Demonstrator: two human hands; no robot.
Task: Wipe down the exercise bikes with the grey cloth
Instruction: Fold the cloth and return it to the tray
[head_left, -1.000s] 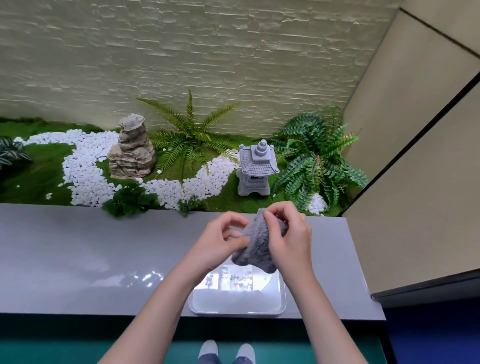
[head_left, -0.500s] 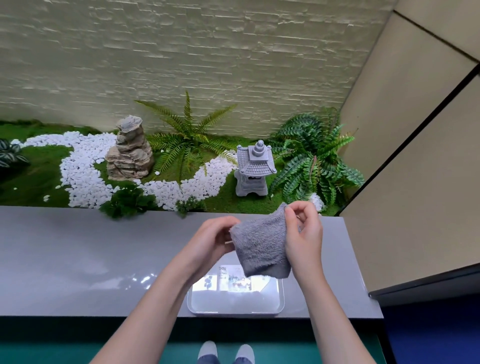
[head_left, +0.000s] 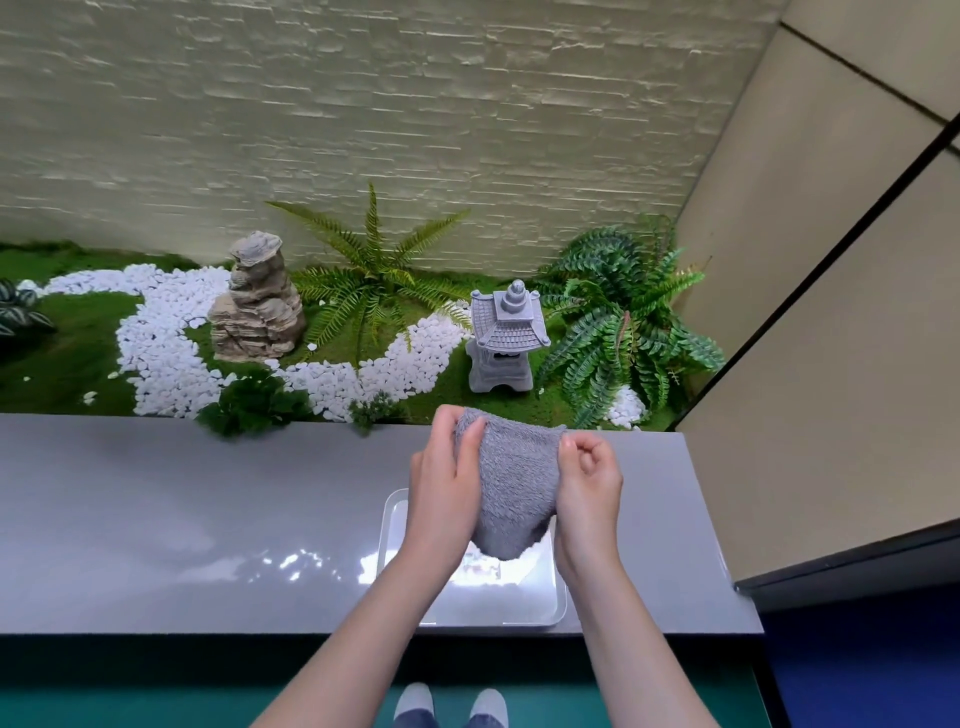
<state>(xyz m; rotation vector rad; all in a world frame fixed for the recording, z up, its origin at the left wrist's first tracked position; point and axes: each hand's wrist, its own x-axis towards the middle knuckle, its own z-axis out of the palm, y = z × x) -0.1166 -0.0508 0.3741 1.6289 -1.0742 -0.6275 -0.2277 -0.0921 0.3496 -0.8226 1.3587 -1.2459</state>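
Head view: we hold one grey cloth (head_left: 514, 493) above the single white tray (head_left: 560, 616) on the tabletop (head_left: 182, 519). Our left hand (head_left: 447, 483) curls over its upper left corner; our right hand (head_left: 589, 486) pinches the upper right edge. We judge this the cloth-readying step. No bike is in view, so next we must carry the cloth to one.

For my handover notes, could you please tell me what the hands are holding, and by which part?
The grey cloth: the left hand grips its upper left corner, the right hand pinches its upper right corner.
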